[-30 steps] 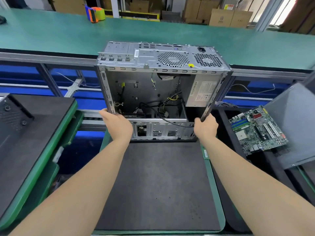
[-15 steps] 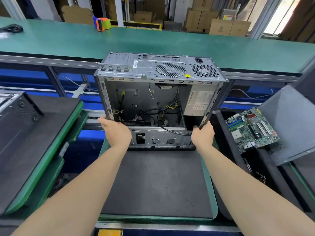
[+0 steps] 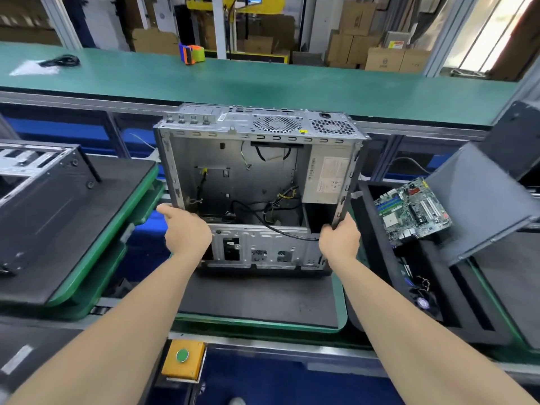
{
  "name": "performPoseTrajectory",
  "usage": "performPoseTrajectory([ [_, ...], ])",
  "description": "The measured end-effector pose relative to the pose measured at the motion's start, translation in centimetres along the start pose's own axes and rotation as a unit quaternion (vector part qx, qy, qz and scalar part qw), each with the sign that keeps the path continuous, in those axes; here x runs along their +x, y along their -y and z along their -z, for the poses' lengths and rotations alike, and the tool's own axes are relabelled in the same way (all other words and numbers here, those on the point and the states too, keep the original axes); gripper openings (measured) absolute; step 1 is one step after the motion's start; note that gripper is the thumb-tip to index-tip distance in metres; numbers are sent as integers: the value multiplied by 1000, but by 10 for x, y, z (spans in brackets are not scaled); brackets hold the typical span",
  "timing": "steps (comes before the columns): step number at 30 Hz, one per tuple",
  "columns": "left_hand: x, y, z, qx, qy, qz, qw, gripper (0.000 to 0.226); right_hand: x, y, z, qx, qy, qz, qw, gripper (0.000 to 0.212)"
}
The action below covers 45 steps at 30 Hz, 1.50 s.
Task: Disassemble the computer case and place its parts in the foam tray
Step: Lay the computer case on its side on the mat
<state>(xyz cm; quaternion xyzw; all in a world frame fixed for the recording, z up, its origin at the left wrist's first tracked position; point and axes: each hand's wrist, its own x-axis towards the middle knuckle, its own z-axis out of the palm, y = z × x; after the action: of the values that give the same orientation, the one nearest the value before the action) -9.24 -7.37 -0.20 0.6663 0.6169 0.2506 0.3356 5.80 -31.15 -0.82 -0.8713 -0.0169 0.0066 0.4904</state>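
left hand [image 3: 187, 232], right hand [image 3: 340, 239] holding computer case [image 3: 248, 182] side edges, dark mat [image 3: 257, 296] beneath

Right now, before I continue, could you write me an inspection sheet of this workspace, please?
Surface: black mat on a green-edged pallet; the computer case stands at its far end.
Job's things: case open side toward the person, power supply inside; motherboard lying in the foam tray at right, grey side panel tilted beside it.
Clutter: tape dispenser and a coiled black cord on the green bench; yellow button box near the front.
Hands: left hand grips the case's lower left edge; right hand grips its lower right edge.
Cables: loose black and yellow wires inside the case.
Surroundings: another case at left; cardboard boxes behind.
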Motion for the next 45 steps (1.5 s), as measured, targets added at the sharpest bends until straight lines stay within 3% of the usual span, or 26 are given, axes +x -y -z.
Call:
performPoseTrajectory([
  [6, -3, -1, 25, 109, 12, -68, 992, 67, -5, 16, 24, -129, 10, -2, 992, 18],
  [12, 4, -10, 27, 64, -15, -130, 989, 30, 4, 31, 21, -118, -8, -5, 993, 13],
  [15, 9, -12, 17, 28, -26, -140, 989, 26, 9, 32, 14, -101, -23, 3, 995, 4],
  [18, 15, -10, 7, 0, -33, -161, 986, 24, 17, 33, 5, -87, -41, 17, 995, 10],
  [22, 31, -13, -4, -2, -31, -163, 986, 31, 31, 38, -7, -85, -51, 9, 995, 9],
  [28, 51, -27, -20, 10, -27, -175, 984, 23, 54, 45, -21, -85, -72, -14, 994, 23],
  [45, 74, -43, -30, 85, 42, -165, 982, 24, 76, 46, -40, -122, -20, -33, 992, 13],
])
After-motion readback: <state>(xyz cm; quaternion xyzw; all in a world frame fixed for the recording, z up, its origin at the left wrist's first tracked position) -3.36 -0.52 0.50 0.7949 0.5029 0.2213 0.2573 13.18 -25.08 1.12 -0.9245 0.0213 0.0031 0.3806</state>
